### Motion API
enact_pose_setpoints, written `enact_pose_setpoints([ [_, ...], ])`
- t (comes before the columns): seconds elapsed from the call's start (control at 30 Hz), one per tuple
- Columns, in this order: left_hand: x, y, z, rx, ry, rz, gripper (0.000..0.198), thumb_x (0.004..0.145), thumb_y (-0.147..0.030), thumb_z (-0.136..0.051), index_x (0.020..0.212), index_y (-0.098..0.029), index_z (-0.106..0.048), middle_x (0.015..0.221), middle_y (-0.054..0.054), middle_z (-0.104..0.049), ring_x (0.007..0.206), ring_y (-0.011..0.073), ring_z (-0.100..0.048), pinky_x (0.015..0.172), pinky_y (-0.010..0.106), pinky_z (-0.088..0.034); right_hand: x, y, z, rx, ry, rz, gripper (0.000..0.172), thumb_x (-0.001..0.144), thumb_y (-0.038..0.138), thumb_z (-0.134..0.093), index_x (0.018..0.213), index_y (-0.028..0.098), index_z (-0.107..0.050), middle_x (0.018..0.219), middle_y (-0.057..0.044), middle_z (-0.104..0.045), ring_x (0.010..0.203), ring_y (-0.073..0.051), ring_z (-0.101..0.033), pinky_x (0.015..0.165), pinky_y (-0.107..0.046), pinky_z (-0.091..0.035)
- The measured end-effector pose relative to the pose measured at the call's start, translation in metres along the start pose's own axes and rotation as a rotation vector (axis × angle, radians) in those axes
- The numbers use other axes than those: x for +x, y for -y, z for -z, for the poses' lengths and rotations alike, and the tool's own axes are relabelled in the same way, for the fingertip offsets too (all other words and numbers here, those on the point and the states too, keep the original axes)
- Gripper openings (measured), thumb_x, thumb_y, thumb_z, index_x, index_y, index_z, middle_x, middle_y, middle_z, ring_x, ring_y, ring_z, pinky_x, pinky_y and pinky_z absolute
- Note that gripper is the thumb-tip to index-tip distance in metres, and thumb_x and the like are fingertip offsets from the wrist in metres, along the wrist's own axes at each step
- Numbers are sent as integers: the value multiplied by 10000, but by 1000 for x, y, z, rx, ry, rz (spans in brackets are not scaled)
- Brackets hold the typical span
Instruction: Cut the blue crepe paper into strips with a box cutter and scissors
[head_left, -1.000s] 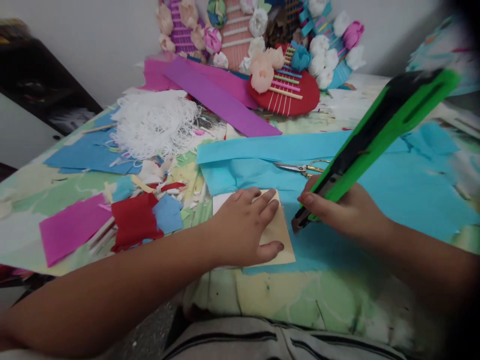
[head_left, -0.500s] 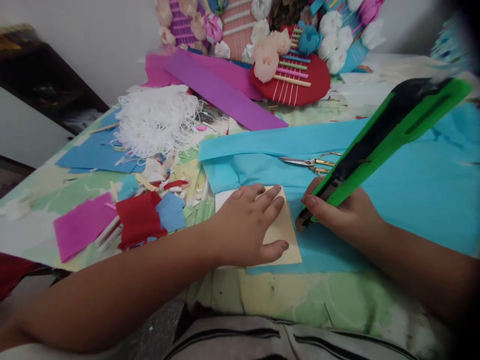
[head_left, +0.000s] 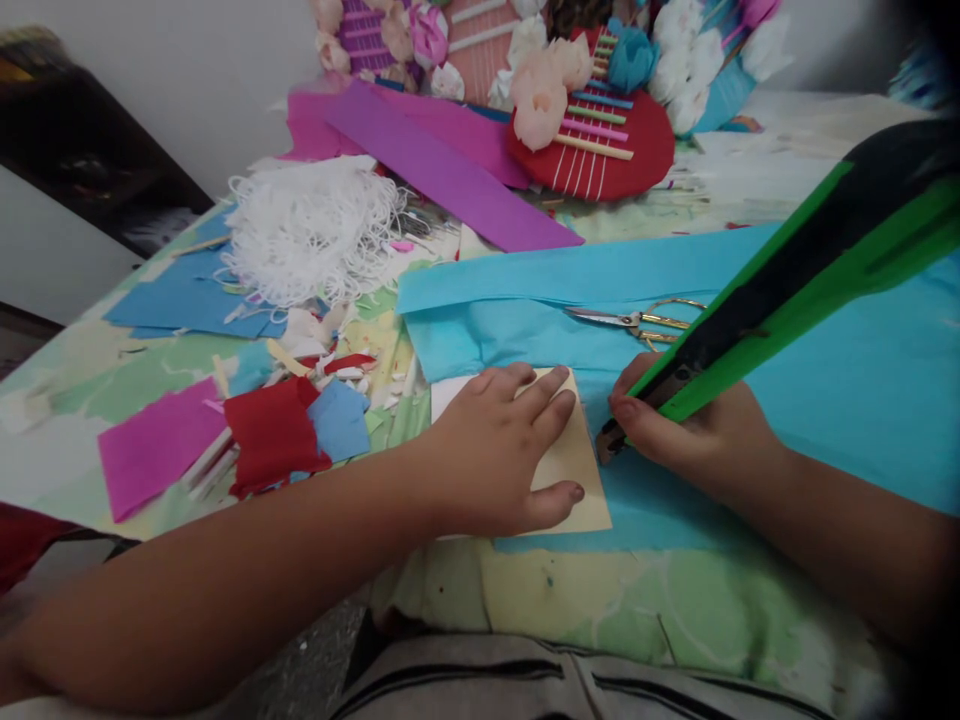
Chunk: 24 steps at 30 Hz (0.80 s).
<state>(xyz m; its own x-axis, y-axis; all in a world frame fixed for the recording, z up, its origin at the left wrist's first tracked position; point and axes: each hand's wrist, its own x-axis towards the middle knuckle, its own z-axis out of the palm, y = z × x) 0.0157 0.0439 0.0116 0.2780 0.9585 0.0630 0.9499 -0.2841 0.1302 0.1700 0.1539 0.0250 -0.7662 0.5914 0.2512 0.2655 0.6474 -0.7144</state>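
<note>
Cream card (head_left: 576, 470), lying on the near edge of the blue tissue sheet (head_left: 825, 400), is sitting under the left hand (head_left: 495, 450), whose fingers (head_left: 547, 395) are lying flat and spread across it, gripping nothing, seemingly pressing it down so that it is not sliding. Right hand (head_left: 697, 430) is holding the green utility knife (head_left: 795, 290), fingers (head_left: 637, 415) wrapped tight low on the handle, probably for control. The knife's tip is resting just beside the card's right edge, with the handle slanting up to the right. Gold-handled scissors (head_left: 637, 320) are lying on the tissue just beyond the knife. Further out, the surface (head_left: 600, 600) is carrying paper scraps (head_left: 274, 435) to the left, a white thread heap (head_left: 315, 230), a purple strip (head_left: 450, 180) and a red heart decoration (head_left: 600, 150) at the back.
</note>
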Motion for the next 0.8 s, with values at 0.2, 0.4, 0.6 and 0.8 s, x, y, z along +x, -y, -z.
enact_pose_setpoints([
  [0.2, 0, 0, 0, -13, 9, 10, 701, 766, -526, -456, 1291, -64, -410, 1402, 141, -340, 1196, 349, -346, 987, 489, -288, -2, -5, -4, -26, 14, 86, 240, 702, 317, -547, 548, 216, -393, 474, 27, -485, 447, -111, -464, 436, -259, -357],
  [0.4, 0, 0, 1, -10, 3, 3, 703, 774, -528, -449, 1296, -60, -401, 1396, 148, -345, 1191, 343, -351, 983, 490, -293, -2, -4, -1, 36, -6, 61, 257, 711, 345, -542, 533, 209, -418, 478, 20, -505, 448, -110, -485, 430, -253, -391],
  [0.6, 1, -1, 2, -15, 36, 15, 719, 775, -531, -444, 1314, -57, -392, 1411, 141, -324, 1201, 350, -340, 988, 492, -285, -2, -4, 2, 60, -29, 51, 246, 725, 287, -537, 526, 213, -414, 460, 31, -485, 425, -95, -461, 395, -232, -371],
  [0.8, 1, -1, 1, 3, 8, 6, 713, 772, -534, -441, 1301, -56, -408, 1398, 144, -346, 1187, 351, -353, 971, 490, -302, -1, -4, 1, 97, 17, 59, 263, 750, 278, -534, 520, 209, -428, 454, 32, -505, 430, -97, -478, 409, -234, -375],
])
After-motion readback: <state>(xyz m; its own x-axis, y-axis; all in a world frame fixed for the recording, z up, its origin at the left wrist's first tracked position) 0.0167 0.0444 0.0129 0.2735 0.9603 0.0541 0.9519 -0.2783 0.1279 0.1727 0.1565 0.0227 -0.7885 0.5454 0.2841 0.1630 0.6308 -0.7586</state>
